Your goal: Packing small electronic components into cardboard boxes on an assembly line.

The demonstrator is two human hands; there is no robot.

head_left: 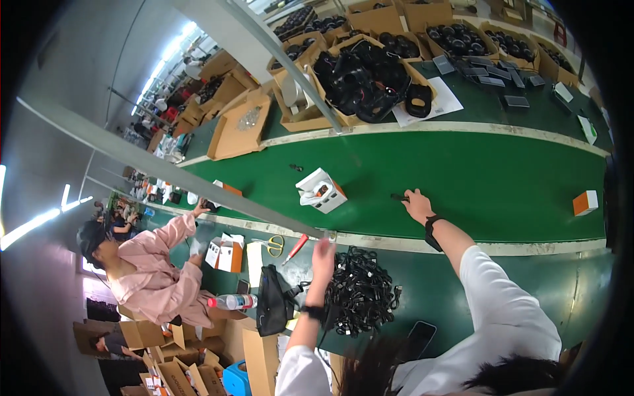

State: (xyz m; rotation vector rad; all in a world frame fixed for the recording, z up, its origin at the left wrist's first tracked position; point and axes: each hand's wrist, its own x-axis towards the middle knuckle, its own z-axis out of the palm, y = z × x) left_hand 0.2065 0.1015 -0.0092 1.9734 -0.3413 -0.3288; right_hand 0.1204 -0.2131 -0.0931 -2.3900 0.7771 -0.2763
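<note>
Green belt (462, 178) carries a small dark piece (398, 197) lying crosswise, its long axis left-right, under the right hand's (417, 203) pinching fingertips. Left hand (323, 252), blurred, open-fingered and apparently empty, hovers nearer the black cable heap (360, 290).

An open white box (321, 190) with orange trim lies on the green belt (462, 178). A small orange-and-white box (585, 202) stands near the belt's right end. Similar boxes (223, 254) stand on the near table by a co-worker. Brown cartons (370, 72) line the far table. A dark phone (419, 338), screen blank, lies on the near table.
</note>
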